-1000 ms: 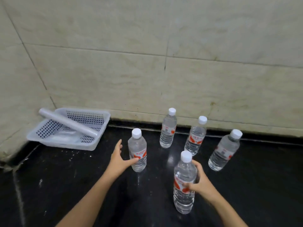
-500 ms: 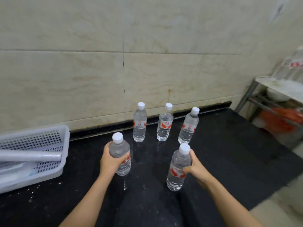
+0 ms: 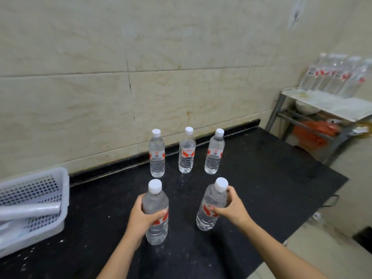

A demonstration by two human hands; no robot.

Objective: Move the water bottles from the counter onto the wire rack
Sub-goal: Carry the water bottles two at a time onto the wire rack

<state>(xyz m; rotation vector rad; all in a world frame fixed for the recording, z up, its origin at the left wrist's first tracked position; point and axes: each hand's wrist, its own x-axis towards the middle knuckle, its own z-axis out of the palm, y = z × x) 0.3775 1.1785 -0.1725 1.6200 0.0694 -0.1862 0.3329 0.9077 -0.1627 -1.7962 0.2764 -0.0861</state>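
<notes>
A: What is seen first?

B: A big black desk (image 3: pixel 251 178) is seen against a tiled wall (image 3: pixel 120 57). Past its right end, a wire rack (image 3: pixel 302 115) is found, well apart from the hands.

A: What is kept on the rack?

B: A row of water bottles (image 3: pixel 334 75) is stood on the top shelf. It is blurry, so the row cannot be counted. Under the shelf, a white bowl (image 3: pixel 306 107) and something orange (image 3: pixel 314 133) are seen.

A: What is on the left?

B: One white basket (image 3: pixel 40 198) with holes is set on the desk. One white roll (image 3: pixel 30 211) is laid in it.

A: How many bottles are on the desk?

B: Five are counted, each with a white cap and a red label. Three are stood upright in a row near the wall: the back left bottle (image 3: pixel 157 154), the back middle bottle (image 3: pixel 187 152) and the back right bottle (image 3: pixel 214 152).

A: And the other two?

B: They are held, one in each hand. The left hand (image 3: pixel 141 216) is wrapped around the middle of the near left bottle (image 3: pixel 156 210), with the fingers curled tight. The right hand (image 3: pixel 233 210) is closed around the near right bottle (image 3: pixel 211 204), which is tilted a little.

A: Are they lifted?

B: That cannot be told.
</notes>
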